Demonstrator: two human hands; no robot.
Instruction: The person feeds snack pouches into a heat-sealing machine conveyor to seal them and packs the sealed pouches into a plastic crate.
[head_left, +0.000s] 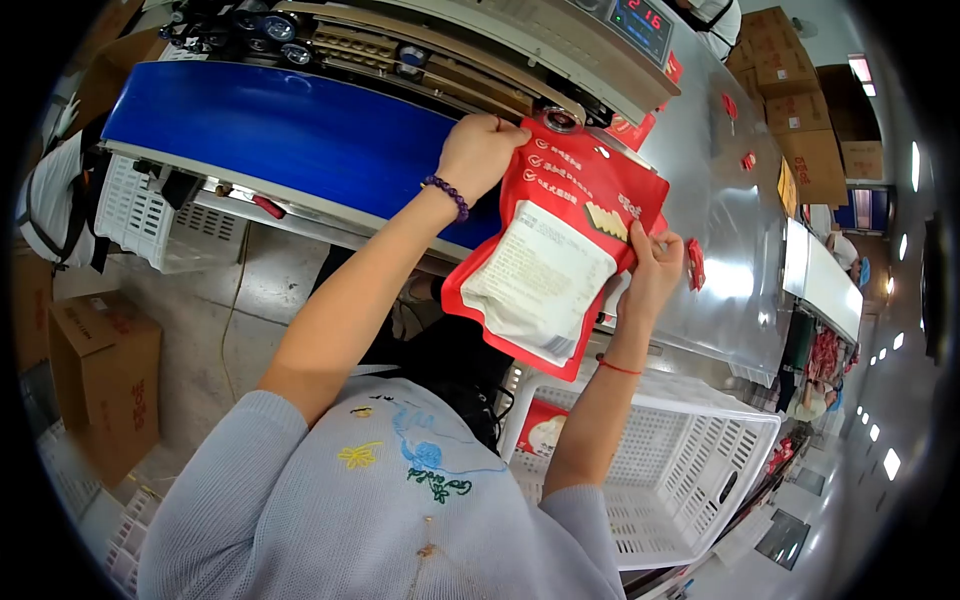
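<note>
A red pouch [560, 240] with a white label panel hangs between my two hands, tilted, in front of the sealing machine [450, 70]. My left hand [481, 155], with a purple bead bracelet at the wrist, pinches the pouch's upper left corner close to the machine's round roller. My right hand [655, 262] grips the pouch's right edge, thumb on the front. The blue conveyor belt [290, 130] runs to the left of the pouch. The machine's display [641, 28] shows red digits.
A white basket [690, 460] below on the right holds another red pouch [542, 428]. Small red packets [696, 264] lie on the steel table [700, 170]. Cardboard boxes stand at lower left [105, 380] and back right [795, 110]. A white crate [135, 215] is under the belt.
</note>
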